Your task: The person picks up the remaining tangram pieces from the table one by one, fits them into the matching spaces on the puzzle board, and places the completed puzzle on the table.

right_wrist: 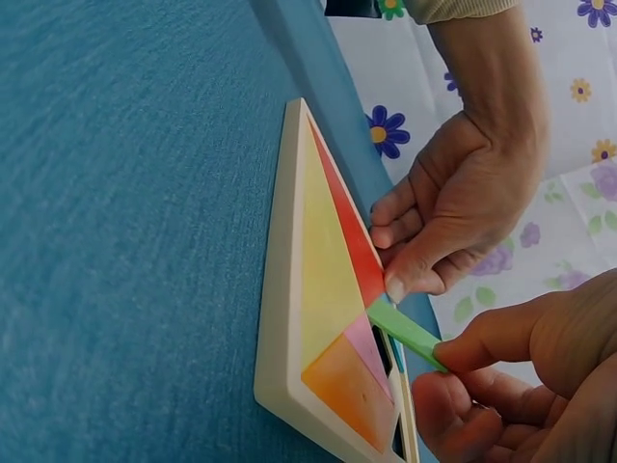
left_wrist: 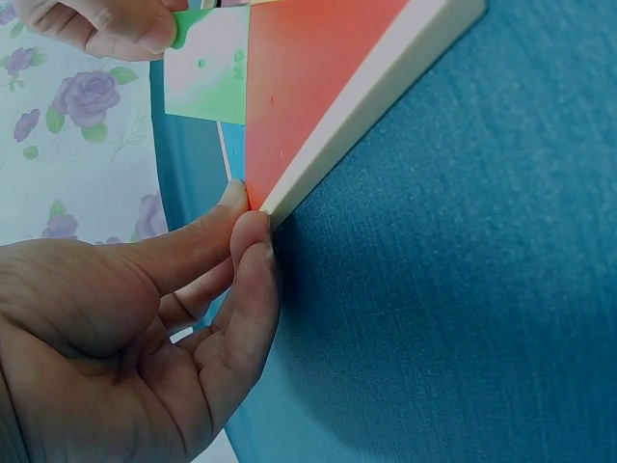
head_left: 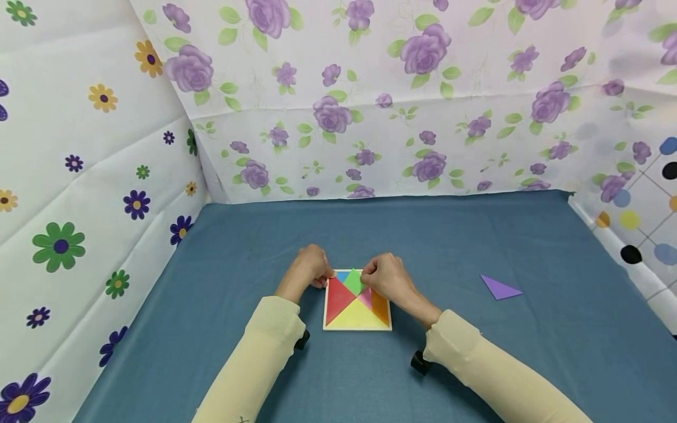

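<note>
A wooden tangram board (right_wrist: 275,338) lies on the blue cloth with coloured pieces in its frame. My left hand (head_left: 311,267) pinches its far left corner, the thumb at the tip of the red triangle (left_wrist: 299,87) and the fingers against the outer edge. Between thumb and fingers, my right hand (head_left: 390,277) holds a green square (right_wrist: 407,333), which is tilted up from the board. A dark gap shows beneath it in the right wrist view. Around it sit a yellow triangle (head_left: 357,316), a pink piece (head_left: 366,297), an orange piece (head_left: 379,306) and a partly covered blue piece (left_wrist: 234,149).
A purple triangle (head_left: 499,288) lies alone on the blue cloth (head_left: 449,241), to the right of the board. White flowered sheets (head_left: 317,147) stand behind the table and along its sides. A dark wrist device (head_left: 421,363) shows below the right sleeve.
</note>
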`<act>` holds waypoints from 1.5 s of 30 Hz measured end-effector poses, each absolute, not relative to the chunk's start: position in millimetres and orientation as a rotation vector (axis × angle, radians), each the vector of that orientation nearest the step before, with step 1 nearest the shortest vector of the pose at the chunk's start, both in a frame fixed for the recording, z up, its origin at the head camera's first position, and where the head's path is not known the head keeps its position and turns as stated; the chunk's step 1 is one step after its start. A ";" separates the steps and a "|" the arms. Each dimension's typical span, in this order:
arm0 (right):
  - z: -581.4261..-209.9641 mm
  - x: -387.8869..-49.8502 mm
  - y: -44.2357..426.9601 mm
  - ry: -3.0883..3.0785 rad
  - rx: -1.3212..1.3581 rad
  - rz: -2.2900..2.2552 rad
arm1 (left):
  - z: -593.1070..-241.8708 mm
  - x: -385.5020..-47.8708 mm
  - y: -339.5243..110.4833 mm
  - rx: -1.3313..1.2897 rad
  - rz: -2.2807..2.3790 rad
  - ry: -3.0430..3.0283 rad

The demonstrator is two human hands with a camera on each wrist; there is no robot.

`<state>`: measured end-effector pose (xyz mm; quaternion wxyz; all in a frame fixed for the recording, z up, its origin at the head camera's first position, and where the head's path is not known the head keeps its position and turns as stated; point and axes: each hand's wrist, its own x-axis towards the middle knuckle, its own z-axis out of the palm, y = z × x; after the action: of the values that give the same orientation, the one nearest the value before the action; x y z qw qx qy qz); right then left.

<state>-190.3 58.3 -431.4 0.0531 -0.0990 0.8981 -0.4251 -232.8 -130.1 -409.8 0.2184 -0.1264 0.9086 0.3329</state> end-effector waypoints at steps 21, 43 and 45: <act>-433.2 -191.4 58.9 2.780 -0.301 -1.211 | -410.5 -232.8 -130.9 -0.350 0.938 2.523; -437.5 -189.4 59.0 2.845 -0.363 -1.118 | -410.2 -231.0 -131.6 -0.333 0.935 2.520; -438.5 -189.3 59.4 2.852 -0.376 -1.116 | -410.3 -231.2 -131.2 -0.334 0.936 2.520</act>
<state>-189.3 59.4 -438.5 0.0282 -0.1217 0.9240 -0.3615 -231.2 -131.2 -410.3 0.2149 -0.1204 0.9086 0.3374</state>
